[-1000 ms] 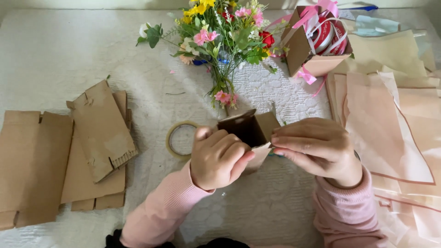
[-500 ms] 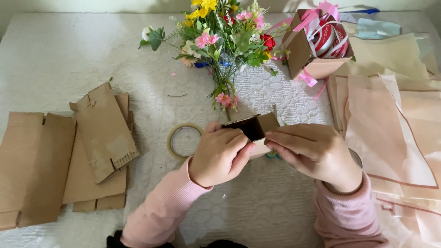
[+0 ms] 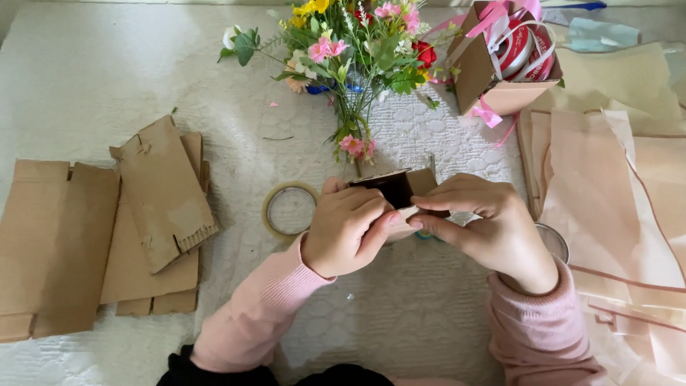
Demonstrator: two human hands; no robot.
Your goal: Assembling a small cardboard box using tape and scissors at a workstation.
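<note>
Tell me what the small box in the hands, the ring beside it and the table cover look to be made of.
Small box: brown cardboard, matte, judging by its stiff folded flaps; left hand and right hand grip it.
Ring: probably a roll of clear tape, with a glossy yellowish rim you can see through.
Table cover: likely white quilted or embossed fabric, with a soft raised pattern.
</note>
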